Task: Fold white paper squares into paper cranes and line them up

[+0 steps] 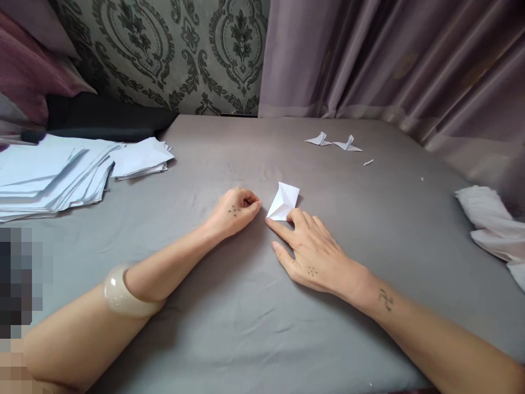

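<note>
A small folded piece of white paper (286,200) lies on the grey cloth between my hands, its creases meeting near the middle. My right hand (314,249) rests at its near edge with fingers spread. The index fingertip presses the paper's near left corner, another bent finger touches the near right side, and the thumb lies apart on the cloth. Just left of the paper, without touching it, my left hand (235,210) is closed, thumb and index tip together and nothing visible in them. A pale bangle (127,295) circles the left forearm.
Stacked white paper sheets (49,175) lie at left, beside a smaller pile of cut paper (143,158). Two folded paper birds (319,139) sit at the back right, near a paper scrap (368,162). Crumpled white cloth (488,219) lies at the right edge. Curtains (348,60) hang behind.
</note>
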A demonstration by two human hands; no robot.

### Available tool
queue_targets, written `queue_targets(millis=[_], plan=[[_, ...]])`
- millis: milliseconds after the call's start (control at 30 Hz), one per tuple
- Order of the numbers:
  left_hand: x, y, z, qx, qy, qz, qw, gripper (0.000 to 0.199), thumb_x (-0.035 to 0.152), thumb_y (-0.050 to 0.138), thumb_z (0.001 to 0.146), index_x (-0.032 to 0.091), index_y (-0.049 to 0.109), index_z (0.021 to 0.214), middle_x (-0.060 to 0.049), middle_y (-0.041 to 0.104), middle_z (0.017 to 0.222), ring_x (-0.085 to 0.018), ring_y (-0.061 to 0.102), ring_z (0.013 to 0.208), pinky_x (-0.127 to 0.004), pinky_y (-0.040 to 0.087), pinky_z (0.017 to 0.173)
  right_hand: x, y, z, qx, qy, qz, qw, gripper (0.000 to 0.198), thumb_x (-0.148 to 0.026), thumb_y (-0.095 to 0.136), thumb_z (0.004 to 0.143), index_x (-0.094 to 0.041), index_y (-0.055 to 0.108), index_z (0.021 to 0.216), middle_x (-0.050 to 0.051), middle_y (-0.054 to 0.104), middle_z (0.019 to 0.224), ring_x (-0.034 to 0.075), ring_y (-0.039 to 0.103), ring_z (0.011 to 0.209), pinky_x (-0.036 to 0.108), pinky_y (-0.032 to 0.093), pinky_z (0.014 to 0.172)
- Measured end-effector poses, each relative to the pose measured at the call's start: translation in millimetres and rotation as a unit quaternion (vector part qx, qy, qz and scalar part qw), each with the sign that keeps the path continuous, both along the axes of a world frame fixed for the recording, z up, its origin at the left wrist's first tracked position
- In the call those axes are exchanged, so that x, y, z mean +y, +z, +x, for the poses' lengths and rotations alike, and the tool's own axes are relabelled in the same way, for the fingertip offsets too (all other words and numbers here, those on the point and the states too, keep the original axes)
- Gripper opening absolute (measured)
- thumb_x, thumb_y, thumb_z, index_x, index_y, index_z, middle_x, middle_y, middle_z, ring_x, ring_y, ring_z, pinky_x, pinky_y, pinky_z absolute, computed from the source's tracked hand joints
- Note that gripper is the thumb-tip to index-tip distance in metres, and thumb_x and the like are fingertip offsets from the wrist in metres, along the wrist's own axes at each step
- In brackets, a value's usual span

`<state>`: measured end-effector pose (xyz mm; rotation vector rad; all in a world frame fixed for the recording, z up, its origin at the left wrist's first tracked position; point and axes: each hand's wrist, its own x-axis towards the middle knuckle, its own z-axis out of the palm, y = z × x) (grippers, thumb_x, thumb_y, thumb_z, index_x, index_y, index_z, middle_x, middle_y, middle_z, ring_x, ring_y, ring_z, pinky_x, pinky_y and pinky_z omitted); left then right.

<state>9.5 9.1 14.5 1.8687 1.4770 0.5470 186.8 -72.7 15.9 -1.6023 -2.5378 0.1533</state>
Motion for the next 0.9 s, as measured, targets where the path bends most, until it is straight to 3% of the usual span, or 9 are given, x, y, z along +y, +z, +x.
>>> queue_targets(millis=[167, 433, 733, 833, 900], plan=[[0, -8.9, 0, 0.012, -0.069, 0.083, 0.994, 0.02, 0.027, 0.052, 0.083, 0.015, 0.069, 0.081, -0.005, 0.059, 0.085, -0.013, 0.053, 0.067, -0.027, 0.044, 0.066, 0, -3, 10, 0.052, 0.0, -0.011, 0.999, 0.042, -0.029, 0.044, 0.09, -0.021, 0.053, 0.131, 0.011, 0.053, 0.107, 0.023, 0.05, 0.094, 0.04, 0.043, 0.085], [-3, -24.0, -1, 0.043, -0.189, 0.207, 0.959, 0.03, 0.022, 0.043, 0.092, 0.021, 0.068, 0.108, -0.009, 0.058, 0.103, -0.02, 0.053, 0.092, -0.034, 0.046, 0.078, -1, -1, 23, 0.115, -0.018, -0.031, 0.993, 0.035, -0.024, 0.046, 0.089, -0.022, 0.057, 0.122, 0.008, 0.056, 0.114, 0.021, 0.054, 0.101, 0.04, 0.046, 0.09], [-2, -19.2, 0, 0.035, -0.173, 0.176, 0.968, 0.029, 0.023, 0.044, 0.091, 0.02, 0.067, 0.109, -0.01, 0.058, 0.104, -0.02, 0.055, 0.092, -0.034, 0.048, 0.079, 1, -1, 33, 0.121, -0.049, -0.013, 0.991, 0.023, -0.02, 0.045, 0.088, -0.021, 0.062, 0.103, 0.006, 0.06, 0.104, 0.018, 0.06, 0.088, 0.034, 0.049, 0.077], [-3, -18.9, 0, 0.04, -0.175, 0.175, 0.968, 0.03, 0.023, 0.044, 0.091, 0.022, 0.067, 0.111, -0.01, 0.057, 0.101, -0.02, 0.055, 0.091, -0.033, 0.048, 0.078, 4, -6, 32, 0.153, -0.095, 0.003, 0.984, 0.013, -0.023, 0.048, 0.087, -0.02, 0.056, 0.097, 0.005, 0.062, 0.096, 0.018, 0.062, 0.084, 0.033, 0.049, 0.071], [-4, -20.6, 0, 0.045, -0.179, 0.183, 0.966, 0.031, 0.024, 0.044, 0.091, 0.023, 0.066, 0.112, -0.009, 0.056, 0.101, -0.02, 0.054, 0.09, -0.033, 0.048, 0.076, 6, -11, 29, 0.186, -0.136, 0.025, 0.973, 0.02, -0.03, 0.055, 0.084, -0.02, 0.049, 0.101, 0.005, 0.063, 0.092, 0.019, 0.063, 0.08, 0.032, 0.049, 0.067]])
